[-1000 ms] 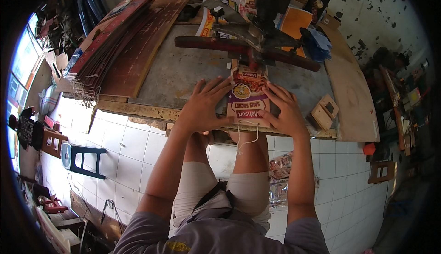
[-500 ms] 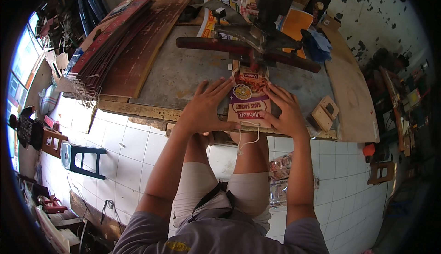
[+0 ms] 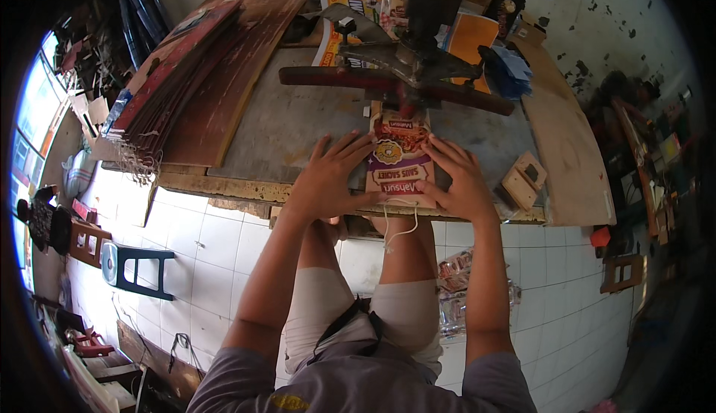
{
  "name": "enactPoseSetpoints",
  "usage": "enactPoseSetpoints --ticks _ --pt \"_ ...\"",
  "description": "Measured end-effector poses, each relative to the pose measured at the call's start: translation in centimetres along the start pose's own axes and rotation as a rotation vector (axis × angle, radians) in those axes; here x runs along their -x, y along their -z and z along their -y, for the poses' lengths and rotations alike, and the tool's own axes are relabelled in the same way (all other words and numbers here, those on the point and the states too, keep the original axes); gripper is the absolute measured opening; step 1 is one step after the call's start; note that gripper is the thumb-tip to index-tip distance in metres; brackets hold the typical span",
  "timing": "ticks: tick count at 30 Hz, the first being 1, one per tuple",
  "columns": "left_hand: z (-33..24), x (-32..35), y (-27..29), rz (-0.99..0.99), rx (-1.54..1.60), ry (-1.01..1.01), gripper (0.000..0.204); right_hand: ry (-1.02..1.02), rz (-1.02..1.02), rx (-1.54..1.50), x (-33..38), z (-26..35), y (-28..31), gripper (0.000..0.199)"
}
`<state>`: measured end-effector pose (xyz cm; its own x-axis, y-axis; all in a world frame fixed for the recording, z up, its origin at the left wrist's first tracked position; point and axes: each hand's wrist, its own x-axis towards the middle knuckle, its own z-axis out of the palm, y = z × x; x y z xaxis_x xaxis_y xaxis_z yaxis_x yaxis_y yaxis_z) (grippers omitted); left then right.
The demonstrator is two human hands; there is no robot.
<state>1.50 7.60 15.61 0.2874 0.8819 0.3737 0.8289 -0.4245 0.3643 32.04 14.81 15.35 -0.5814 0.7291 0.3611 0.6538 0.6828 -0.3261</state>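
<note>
A flat printed cardboard piece (image 3: pixel 400 168) in red, purple and cream lies on the grey worktop, its far end reaching under a dark metal press (image 3: pixel 418 70) with a red crossbar. From its near edge a white cord (image 3: pixel 408 232) loops down over the table edge. My left hand (image 3: pixel 322 182) rests along its left side, fingers spread, thumb pointing to the near left corner. On the opposite side my right hand (image 3: pixel 464 180) lies with fingers stretched out, its thumb on the card's near right part. Both hands touch the piece without wrapping round it.
A stack of dark red folded pieces with cords (image 3: pixel 179 77) lies on a brown board at left. A small wooden block with a slot (image 3: pixel 524 180) sits right of my right hand. Behind the press are printed sheets (image 3: pixel 477 40). A dark stool (image 3: pixel 139 270) stands on the tiled floor.
The whole view has shifted slightly, with the table a little further left and up. My hands keep nearly the same pose on the cardboard piece.
</note>
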Motion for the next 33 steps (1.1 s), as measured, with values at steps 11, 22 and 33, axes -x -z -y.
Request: enactPoseSetpoints --ticks 11,22,33 --pt "0.06 0.04 -0.14 -0.007 0.009 0.017 0.096 0.006 -0.007 0.011 0.06 -0.18 -0.2 0.075" --pt "0.2 0.15 -0.29 -0.022 0.008 0.033 0.091 0.019 -0.009 -0.003 -0.12 -0.12 -0.21 0.081" --pt "0.15 0.17 -0.47 -0.03 -0.006 0.048 0.088 -0.003 0.016 -0.001 -0.08 -0.25 -0.35 0.082"
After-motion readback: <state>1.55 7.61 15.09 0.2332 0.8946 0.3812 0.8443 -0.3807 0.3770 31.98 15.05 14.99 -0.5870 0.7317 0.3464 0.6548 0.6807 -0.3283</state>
